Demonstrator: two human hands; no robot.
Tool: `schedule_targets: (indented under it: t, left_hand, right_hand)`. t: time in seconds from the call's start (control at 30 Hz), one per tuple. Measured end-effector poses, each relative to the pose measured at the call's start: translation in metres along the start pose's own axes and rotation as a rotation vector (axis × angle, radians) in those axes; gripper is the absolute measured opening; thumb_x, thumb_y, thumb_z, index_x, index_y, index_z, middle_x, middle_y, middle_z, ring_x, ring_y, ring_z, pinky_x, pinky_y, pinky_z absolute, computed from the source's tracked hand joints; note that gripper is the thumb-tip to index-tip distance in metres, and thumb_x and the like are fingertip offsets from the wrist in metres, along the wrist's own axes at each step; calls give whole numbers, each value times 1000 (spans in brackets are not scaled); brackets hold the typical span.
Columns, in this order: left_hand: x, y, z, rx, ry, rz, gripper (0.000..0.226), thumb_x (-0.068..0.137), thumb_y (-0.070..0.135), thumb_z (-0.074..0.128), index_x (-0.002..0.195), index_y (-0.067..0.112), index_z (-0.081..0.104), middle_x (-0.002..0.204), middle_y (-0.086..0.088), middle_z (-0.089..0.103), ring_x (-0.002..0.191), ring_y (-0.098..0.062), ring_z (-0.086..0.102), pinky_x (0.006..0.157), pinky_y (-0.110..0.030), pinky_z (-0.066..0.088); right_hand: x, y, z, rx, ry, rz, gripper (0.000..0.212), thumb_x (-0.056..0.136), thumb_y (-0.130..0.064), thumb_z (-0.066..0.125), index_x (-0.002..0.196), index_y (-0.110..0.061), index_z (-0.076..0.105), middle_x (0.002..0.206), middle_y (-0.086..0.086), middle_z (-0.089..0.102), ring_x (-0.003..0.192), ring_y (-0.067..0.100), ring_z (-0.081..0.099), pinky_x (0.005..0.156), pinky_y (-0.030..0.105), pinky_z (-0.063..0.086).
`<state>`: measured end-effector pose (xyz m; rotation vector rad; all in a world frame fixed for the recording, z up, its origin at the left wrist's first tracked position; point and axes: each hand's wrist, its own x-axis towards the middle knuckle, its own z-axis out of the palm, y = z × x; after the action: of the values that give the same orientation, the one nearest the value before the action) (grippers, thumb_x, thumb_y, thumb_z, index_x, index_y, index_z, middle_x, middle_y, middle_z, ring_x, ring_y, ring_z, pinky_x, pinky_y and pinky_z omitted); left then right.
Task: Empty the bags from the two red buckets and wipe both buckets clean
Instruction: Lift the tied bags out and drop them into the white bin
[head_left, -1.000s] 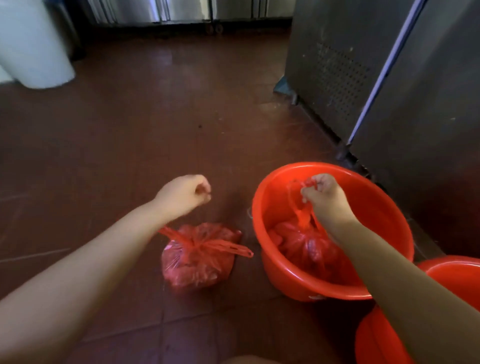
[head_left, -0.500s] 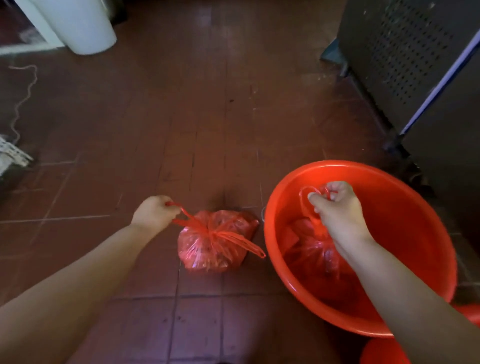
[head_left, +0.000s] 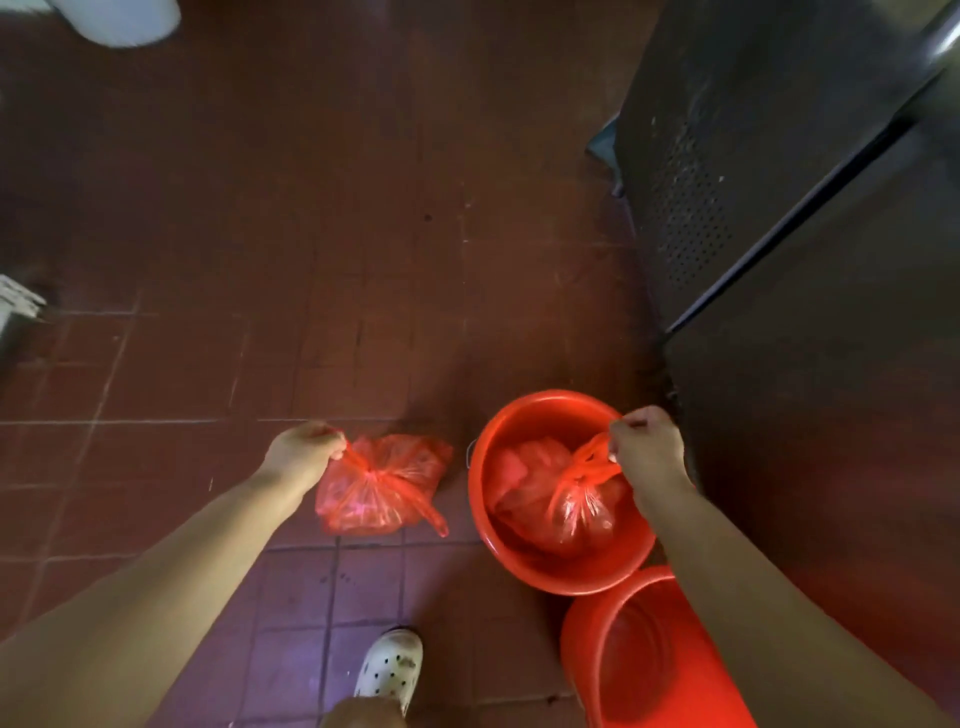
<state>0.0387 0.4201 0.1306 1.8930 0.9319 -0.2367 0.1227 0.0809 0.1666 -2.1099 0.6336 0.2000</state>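
Two red buckets stand on the tiled floor at the right. The farther bucket holds a tied red plastic bag, and my right hand grips that bag's handles above the rim. More red plastic lies behind it inside the bucket. A second tied red bag hangs to the left of the bucket, and my left hand grips one of its handles. The nearer bucket at the bottom right is partly hidden by my right forearm.
A dark metal cabinet with a perforated panel stands right behind the buckets. My foot in a white clog is at the bottom centre. A white round object sits at the top left. Brown floor tiles spread ahead.
The camera has risen and tilted down, so the buckets look smaller. My left hand went from empty to holding the floor bag's handle. My right hand has pulled its bag's handles taut.
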Motion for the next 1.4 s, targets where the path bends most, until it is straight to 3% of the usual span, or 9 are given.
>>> schedule_targets:
  t: [0.17,0.33,0.5,0.6,0.73,0.93,1.17,1.27,1.4]
  left_hand:
    - [-52,82,-90,-80,-34,-38,23,80,0,57,59,8,60,67,-10,59,70,-23,52,60,-26,35]
    - [-87,153,-173,-130,-50,-23,21,75,6,64,55,10,60,62,-8,60,64,-22,52,63,-32,36]
    - [-81,205,-229,-153,-33,13,23,78,2,62,57,11,63,56,-1,60,54,-15,50,53,-23,38]
    - [-67,229,-253,-195,12,11,23,79,0,60,59,10,63,48,4,57,47,-10,49,45,-14,37]
    - [-39,256,-278,-237,62,-17,26,83,0,58,59,8,61,51,0,55,49,-13,46,52,-25,38]
    - [39,322,-323,-257,185,-16,18,84,3,62,67,5,66,60,-9,59,51,-14,52,49,-18,43]
    - [145,410,-369,-240,251,-22,25,86,1,60,61,4,61,32,4,46,25,-2,37,30,-11,30]
    - [193,437,-389,-206,267,-17,23,85,6,62,62,4,64,38,2,49,30,-5,42,35,-15,34]
    - [276,459,-410,-367,247,-27,19,86,4,62,68,-1,63,61,-14,54,63,-23,49,65,-35,38]
  right_hand:
    - [-52,-131,-61,-100,33,-41,6,81,-8,58,87,-8,59,81,16,66,76,31,62,72,41,52]
    - [-98,-241,-89,-132,27,-65,10,81,-9,59,76,-16,54,70,3,59,64,19,56,53,24,39]
    - [-102,-323,-86,-78,16,-103,7,80,-10,58,76,-15,55,72,8,62,64,23,59,58,30,46]
    - [-89,-362,-72,-36,-27,-132,8,80,-8,58,75,-14,55,71,12,62,66,28,59,62,37,49]
    - [-60,-414,-44,44,-128,-159,2,81,-7,57,79,-8,57,66,10,61,62,26,58,59,36,47]
    - [12,-505,16,110,-278,-210,5,84,-6,57,79,-7,56,63,8,59,57,20,56,56,32,46]
    - [87,-624,101,72,-452,-272,6,84,-1,56,80,-5,55,58,6,56,49,15,51,49,26,41]
    - [113,-680,138,50,-500,-302,6,85,0,55,81,-4,54,55,5,54,47,15,48,49,27,40]
    - [158,-755,192,28,-497,-343,3,86,-3,56,86,0,55,63,9,55,55,18,50,55,31,41]
